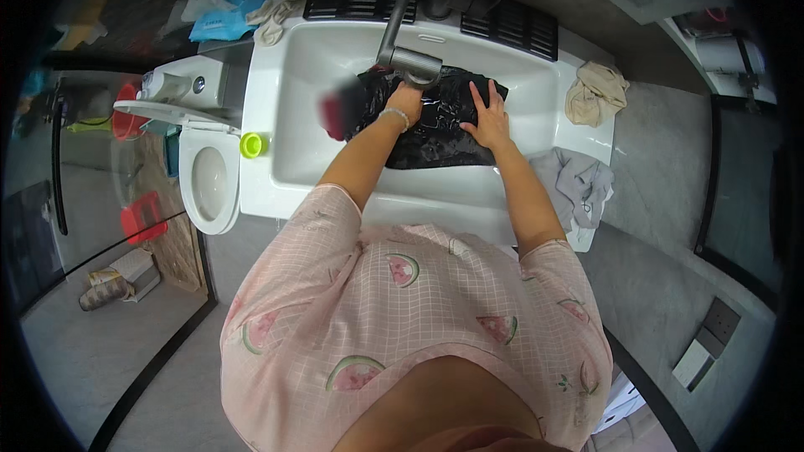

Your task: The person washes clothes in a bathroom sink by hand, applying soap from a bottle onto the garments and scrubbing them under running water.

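A wet black garment [444, 144] lies spread in the white sink [308, 59], its surface shiny with water. My left hand [405, 104], a pale bracelet on its wrist, is closed on the black cloth just below the tap head; the fingertips are partly hidden. My right hand [491, 117] rests on the garment's right part, its fingers spread and flat. To the left of the black cloth, a dark red piece of cloth [335, 117] shows, partly blurred.
A grey tap [416, 65] reaches over the sink. A lime-green cup [252, 146] stands on the left rim. Beige cloth [596, 94] and grey cloth [574, 184] lie on the right rim. A toilet [209, 180] with raised lid is at left; a blue pack [228, 18] lies behind.
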### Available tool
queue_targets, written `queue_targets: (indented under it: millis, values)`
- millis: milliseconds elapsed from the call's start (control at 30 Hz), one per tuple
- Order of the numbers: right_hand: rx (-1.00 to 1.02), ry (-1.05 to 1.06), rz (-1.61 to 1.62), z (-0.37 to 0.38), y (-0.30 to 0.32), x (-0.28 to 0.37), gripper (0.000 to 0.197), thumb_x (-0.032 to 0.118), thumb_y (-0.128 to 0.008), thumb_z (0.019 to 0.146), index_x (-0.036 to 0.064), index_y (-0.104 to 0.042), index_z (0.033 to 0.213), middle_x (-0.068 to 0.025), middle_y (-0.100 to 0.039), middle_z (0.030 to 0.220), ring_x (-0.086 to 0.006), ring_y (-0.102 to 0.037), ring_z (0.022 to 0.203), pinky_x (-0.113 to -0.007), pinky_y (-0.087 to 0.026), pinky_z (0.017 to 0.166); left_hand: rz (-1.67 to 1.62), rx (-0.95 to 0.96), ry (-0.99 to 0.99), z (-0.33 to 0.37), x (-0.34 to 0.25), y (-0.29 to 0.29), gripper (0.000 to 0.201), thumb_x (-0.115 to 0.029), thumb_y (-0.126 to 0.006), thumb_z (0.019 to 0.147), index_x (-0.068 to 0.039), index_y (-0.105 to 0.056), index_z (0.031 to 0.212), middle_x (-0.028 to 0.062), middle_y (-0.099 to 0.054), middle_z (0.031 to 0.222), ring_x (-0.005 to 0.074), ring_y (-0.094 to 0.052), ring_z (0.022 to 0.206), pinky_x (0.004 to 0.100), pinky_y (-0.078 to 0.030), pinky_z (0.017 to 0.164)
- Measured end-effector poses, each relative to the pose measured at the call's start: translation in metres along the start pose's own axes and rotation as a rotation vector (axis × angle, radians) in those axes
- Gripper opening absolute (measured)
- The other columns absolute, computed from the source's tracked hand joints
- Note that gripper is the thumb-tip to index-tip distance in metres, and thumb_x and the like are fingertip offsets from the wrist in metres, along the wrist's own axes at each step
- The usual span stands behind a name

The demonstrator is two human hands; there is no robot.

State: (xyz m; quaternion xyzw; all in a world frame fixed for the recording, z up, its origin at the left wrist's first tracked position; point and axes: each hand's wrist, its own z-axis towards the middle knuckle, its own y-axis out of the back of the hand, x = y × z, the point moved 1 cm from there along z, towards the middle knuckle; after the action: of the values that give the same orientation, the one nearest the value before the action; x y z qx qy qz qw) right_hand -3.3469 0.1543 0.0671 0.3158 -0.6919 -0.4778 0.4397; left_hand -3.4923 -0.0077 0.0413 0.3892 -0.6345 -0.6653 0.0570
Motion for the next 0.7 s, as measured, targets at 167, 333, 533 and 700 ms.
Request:
queue_targets:
  millis: [167,333,533,700]
  values:
    - [-0.062,0.004,-0.118,0.012,-0.005,-0.01,0.078,0.044,-0.071,0.065,0.04,-0.033,0.134,-0.0042,-0.019,0.144,-0.0315,-0.035,0.119,-0.049,-0.036,0.086,-0.002,0.166,0.132,0.011,0.001,-0.009,0.043,-0.029,-0.057,0.084,-0.014,-0.043,0.121,0.0139,-0.05,0.118,0.0367,-0.049,0.109,0.049,-0.039,0.089]
    - [-0.273,0.041,0.184,0.033,-0.003,-0.039,0.014,0.023,-0.066,0.075,0.0123,-0.066,0.085,-0.0031,-0.049,0.122,-0.027,-0.044,0.112,-0.044,-0.034,0.089,-0.145,-0.006,-0.16,0.01,0.01,0.014,0.025,-0.027,-0.054,0.084,-0.007,-0.057,0.1,0.0164,-0.053,0.104,0.036,-0.052,0.097,0.0458,-0.042,0.08]
    - [-0.531,0.274,0.591,0.05,0.056,0.015,0.015,0.013,-0.054,0.085,-0.0012,-0.058,0.089,-0.0127,-0.058,0.105,-0.0317,-0.058,0.084,-0.035,-0.046,0.073,-1.078,-0.057,0.102,0.006,-0.001,0.04,0.019,-0.024,-0.054,0.087,-0.009,-0.06,0.098,0.0033,-0.059,0.084,0.0141,-0.057,0.086,0.0288,-0.044,0.077]
    - [-0.489,0.313,0.685,0.016,0.074,0.129,0.013,0.014,-0.062,0.077,0.0028,-0.058,0.084,-0.0133,-0.059,0.088,-0.0325,-0.058,0.072,-0.035,-0.046,0.063,-1.674,-0.007,0.708,0.008,-0.046,0.05,0.025,-0.033,-0.055,0.086,-0.011,-0.059,0.097,0.0014,-0.058,0.085,0.0113,-0.054,0.084,0.0255,-0.043,0.074]
